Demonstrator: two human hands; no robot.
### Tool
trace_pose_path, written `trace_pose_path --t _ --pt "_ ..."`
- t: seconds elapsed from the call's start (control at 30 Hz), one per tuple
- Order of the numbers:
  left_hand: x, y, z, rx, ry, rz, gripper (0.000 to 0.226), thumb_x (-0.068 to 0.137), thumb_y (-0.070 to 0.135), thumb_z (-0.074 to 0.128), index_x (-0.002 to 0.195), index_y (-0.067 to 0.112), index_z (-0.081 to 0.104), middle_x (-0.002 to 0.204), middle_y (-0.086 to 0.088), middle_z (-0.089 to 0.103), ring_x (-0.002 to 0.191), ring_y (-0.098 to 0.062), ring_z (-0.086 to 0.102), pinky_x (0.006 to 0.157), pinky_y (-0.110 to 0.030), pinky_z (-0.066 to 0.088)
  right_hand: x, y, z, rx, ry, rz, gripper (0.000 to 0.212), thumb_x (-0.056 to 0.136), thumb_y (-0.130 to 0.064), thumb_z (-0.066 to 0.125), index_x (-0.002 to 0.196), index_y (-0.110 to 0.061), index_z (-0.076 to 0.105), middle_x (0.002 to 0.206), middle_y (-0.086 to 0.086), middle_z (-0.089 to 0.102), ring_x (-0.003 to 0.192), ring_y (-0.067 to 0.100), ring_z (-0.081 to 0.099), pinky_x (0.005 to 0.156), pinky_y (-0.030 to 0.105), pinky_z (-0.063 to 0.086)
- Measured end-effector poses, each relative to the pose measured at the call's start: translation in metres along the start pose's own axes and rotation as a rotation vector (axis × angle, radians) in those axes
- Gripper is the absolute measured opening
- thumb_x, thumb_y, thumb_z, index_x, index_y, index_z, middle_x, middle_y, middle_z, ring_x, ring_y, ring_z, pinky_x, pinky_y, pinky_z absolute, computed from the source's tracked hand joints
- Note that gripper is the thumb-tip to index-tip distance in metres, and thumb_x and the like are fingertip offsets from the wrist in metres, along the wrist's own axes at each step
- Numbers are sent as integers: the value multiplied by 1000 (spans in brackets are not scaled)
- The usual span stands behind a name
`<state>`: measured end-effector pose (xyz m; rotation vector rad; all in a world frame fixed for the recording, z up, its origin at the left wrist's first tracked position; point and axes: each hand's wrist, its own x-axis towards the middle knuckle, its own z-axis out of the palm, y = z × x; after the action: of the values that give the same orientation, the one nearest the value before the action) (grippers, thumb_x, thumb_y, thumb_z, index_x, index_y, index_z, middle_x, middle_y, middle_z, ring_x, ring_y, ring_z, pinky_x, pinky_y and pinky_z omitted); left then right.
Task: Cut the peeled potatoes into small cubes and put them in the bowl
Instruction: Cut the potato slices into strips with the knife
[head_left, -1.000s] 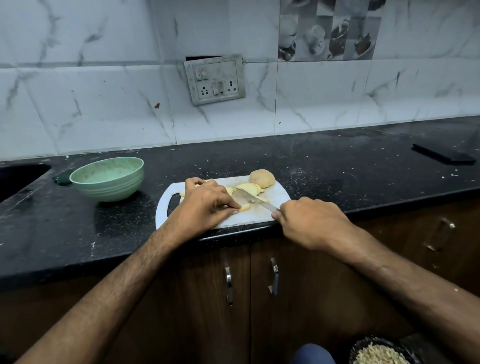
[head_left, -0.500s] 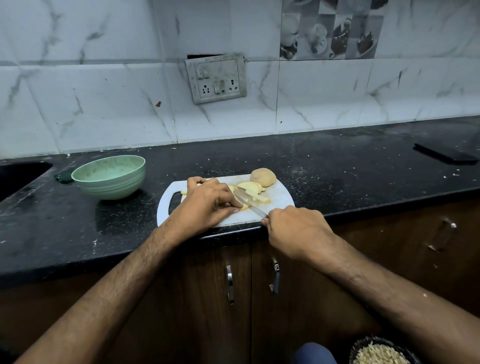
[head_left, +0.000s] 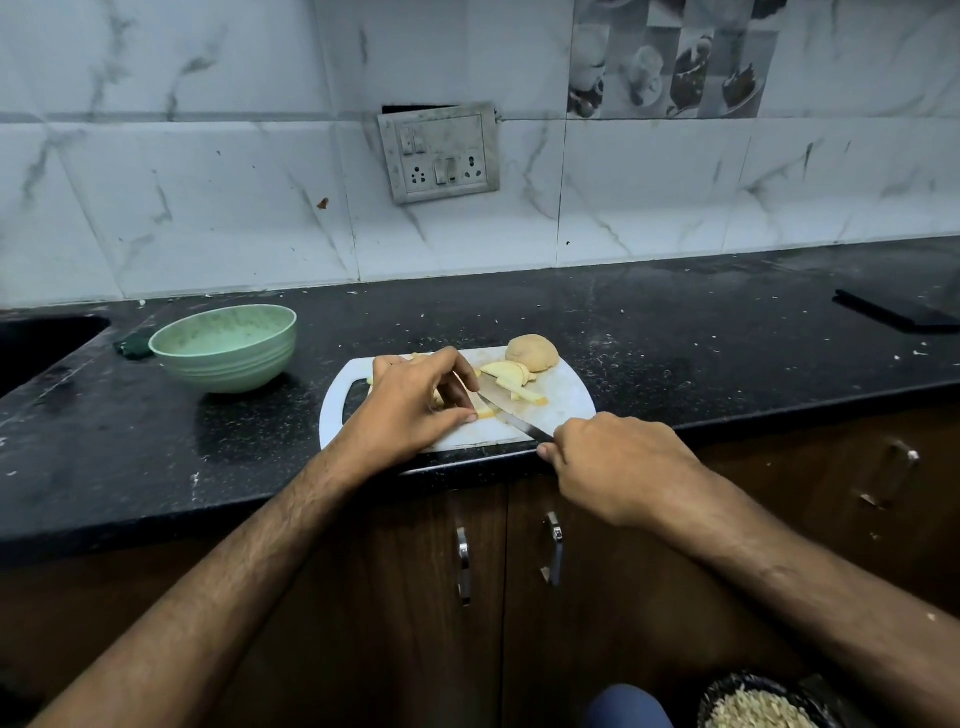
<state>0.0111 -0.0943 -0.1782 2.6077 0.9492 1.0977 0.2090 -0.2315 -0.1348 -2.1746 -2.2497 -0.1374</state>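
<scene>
on the white cutting board (head_left: 563, 410) at the front edge of the black counter (head_left: 156, 457), both hands are working over potato pieces. the left hand (head_left: 410, 405) is reaching in from the lower left, forearm angled up toward the board, knuckles arched, fingers curled down and pinching a stack of potato strips (head_left: 485, 413) between thumb and fingertips. the right hand (head_left: 618, 462) is coming in from the lower right, wrist just past the counter edge, fingers wrapped tight around the handle of the knife (head_left: 506, 413); the handle itself is lying hidden inside the fist. the blade is running diagonally up-left from the fist, its tip area lying against the strips just beside the left fingertips. more cut slices (head_left: 511, 376) are lying on the board behind the blade, touching a whole peeled potato (head_left: 532, 353) at the far right corner of the board. the pale green bowl (head_left: 226, 345) is sitting on the counter to the left, well apart from the board; no pieces are showing inside it. a switch socket plate (head_left: 439, 153) is hanging on the tiled wall behind.
</scene>
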Motion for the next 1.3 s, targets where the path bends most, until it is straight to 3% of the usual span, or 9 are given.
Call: trace_pose_path --t 0.23,0.43,0.67,0.83,1.1,1.3 --pt "3 3 -1 -22 -1 -38 33 76 22 86 90 31 57 77 26 70 82 5 67 92 -58 45 8 0 -2 -6 -27 4 35 105 -42 28 110 -18 53 115 7 62 102 29 58 74 37 36" --pt "-1 7 1 -63 32 -125 32 76 26 85 91 32 58 79 28 70 82 1 67 93 -59 44 7 -7 0 -229 49 -82 27 103 -31 35 113 -18 57 111 5 64 99 30 63 77 41 45" --pt "-2 10 0 -86 31 -157 32 76 24 86 90 33 58 80 26 71 84 3 67 94 -59 44 24 10 -9 12 -146 -8 35 104 -42 34 115 -17 56 122 10 62 108 31 59 80 38 41" --pt "-2 12 1 -84 38 -172 32 76 23 86 91 32 58 79 27 70 83 3 66 93 -58 44 14 11 8 -248 106 -104 36 105 -39 29 114 -19 58 110 7 65 97 32 64 70 38 42" --pt "-3 12 1 -89 44 -182 38 75 24 85 96 35 55 79 28 71 80 4 66 94 -58 45 19 20 1 9 0 -50 34 104 -50 27 90 -26 48 109 7 63 99 30 60 73 38 39" --pt "-3 11 0 -92 33 -170 40 76 21 84 98 36 55 80 27 71 79 5 66 94 -58 45 18 13 4 11 -45 -46 34 104 -49 29 91 -23 45 107 7 63 82 26 49 72 37 39"
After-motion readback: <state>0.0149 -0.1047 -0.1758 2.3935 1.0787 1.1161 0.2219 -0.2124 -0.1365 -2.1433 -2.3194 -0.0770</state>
